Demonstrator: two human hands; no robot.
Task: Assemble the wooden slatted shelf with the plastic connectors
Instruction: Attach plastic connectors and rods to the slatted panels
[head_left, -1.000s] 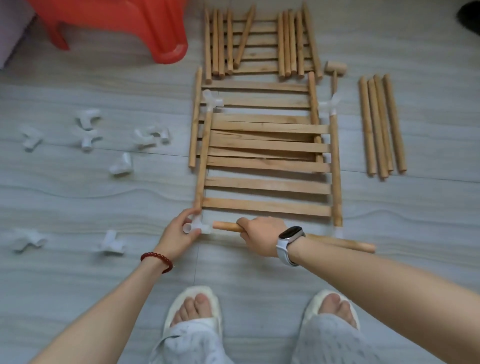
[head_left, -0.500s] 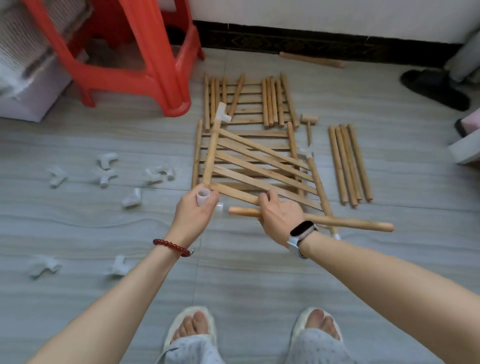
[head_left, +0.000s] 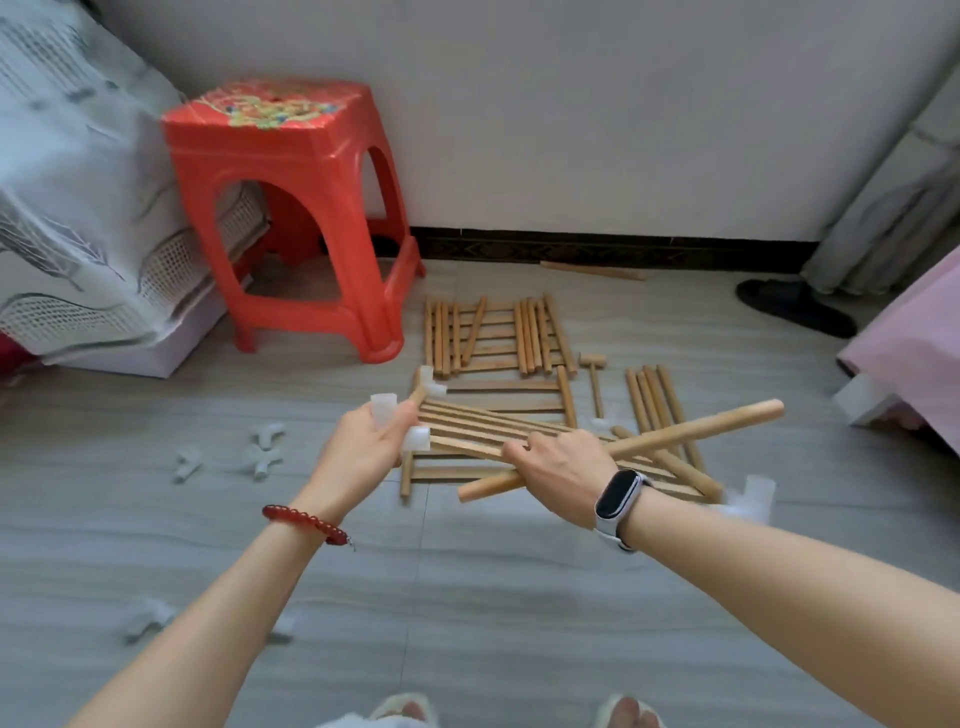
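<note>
The slatted panel has come up off the floor, right of the red stool, left hand curled round its corner connector, right hand gripping a loose dowel, so seating it comes next

Room, floor-level view. A grey wood-grain plank floor is being lit evenly by soft daylight. A plain white plastered wall is being edged at its foot by a dark patterned skirting band. A glossy red plastic stool with a printed seat is being kept near the wall. A white lattice cabinet draped in leaf-print cloth is being shown at left; grey curtain folds, pink bedding and a black slipper at right.
</note>
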